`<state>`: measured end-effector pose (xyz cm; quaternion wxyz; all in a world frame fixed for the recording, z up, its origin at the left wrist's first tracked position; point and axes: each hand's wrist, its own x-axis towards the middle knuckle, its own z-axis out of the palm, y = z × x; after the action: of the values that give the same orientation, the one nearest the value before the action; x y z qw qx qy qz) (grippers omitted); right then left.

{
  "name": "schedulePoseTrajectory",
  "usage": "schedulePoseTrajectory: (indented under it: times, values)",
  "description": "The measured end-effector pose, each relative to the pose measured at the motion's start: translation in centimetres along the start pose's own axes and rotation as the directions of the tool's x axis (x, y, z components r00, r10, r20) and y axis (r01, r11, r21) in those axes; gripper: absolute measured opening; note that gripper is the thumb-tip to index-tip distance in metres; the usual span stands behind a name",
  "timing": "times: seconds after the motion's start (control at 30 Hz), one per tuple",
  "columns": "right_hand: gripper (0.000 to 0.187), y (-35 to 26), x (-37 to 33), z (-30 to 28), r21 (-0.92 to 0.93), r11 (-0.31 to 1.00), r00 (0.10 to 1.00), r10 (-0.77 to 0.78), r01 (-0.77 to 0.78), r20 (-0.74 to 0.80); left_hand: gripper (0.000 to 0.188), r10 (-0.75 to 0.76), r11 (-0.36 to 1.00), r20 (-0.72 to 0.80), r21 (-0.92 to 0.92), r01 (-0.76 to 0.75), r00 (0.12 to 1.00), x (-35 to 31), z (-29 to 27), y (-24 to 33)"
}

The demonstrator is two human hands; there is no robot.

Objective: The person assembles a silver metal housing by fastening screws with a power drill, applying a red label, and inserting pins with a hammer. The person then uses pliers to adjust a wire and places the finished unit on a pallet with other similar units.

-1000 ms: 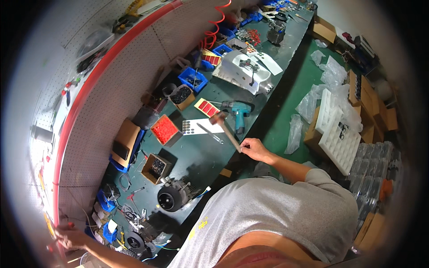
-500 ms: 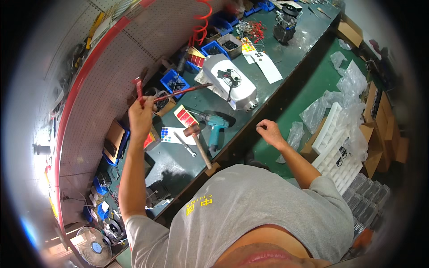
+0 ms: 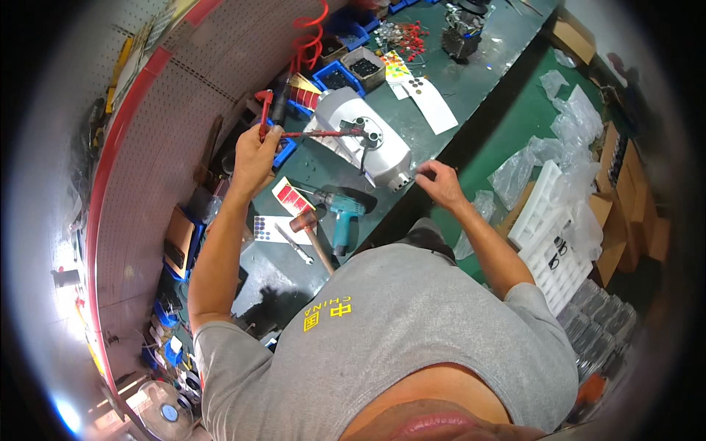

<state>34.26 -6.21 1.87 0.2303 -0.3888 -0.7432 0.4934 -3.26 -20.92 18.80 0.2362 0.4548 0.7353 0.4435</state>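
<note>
In my left hand [image 3: 254, 158] is a red tool [image 3: 312, 134] with a long thin shaft and an upright handle; its exact kind I cannot make out. The shaft's far end is at the dark fittings on top of a silver-white housing [image 3: 390, 151], but contact is unclear. A black cable [image 3: 363, 158] hangs from the fittings over the housing's side. My right hand [image 3: 443, 185] is closed with curled fingers, beside the ribbed outlet at the housing's near right end. Whether it holds something small is hidden.
A teal cordless drill [image 3: 343, 217], a mallet [image 3: 304, 222] and a wrench [image 3: 294, 245] lie nearer me on the workbench [image 3: 471, 95]. Blue bins [image 3: 338, 77], white sheets [image 3: 432, 106] and a red coiled hose [image 3: 309, 37] are beyond. Plastic bags [image 3: 529, 162] and a white tray [image 3: 548, 257] lie right.
My left hand has moved right and away from me, bringing the red tool's end over the housing's top. My right hand has risen nearer the housing's end. The view has shifted slightly.
</note>
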Motion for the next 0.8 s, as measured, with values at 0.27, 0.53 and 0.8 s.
schedulePoseTrajectory:
  times: [0.27, 0.53, 0.8]
  values:
    - [0.069, 0.4, 14.7, 1.5, -0.094, 0.856, 0.844, -0.475, 0.509, 0.249, 0.028, -0.187, 0.977, -0.055, 0.098, 0.192, 0.981, 0.9, 0.2, 5.7]
    - [0.091, -2.0, 19.7, 3.3, -0.097, 0.779, 0.668, -0.459, 0.620, 0.586, 0.028, -0.363, 0.890, -0.171, 0.229, 0.395, 0.916, 1.5, 2.6, 9.0]
    - [0.093, -2.2, 20.9, 2.5, -0.064, 0.783, 0.632, -0.448, 0.619, 0.633, 0.028, -0.409, 0.868, -0.170, 0.232, 0.440, 0.897, 2.8, 3.5, 10.7]
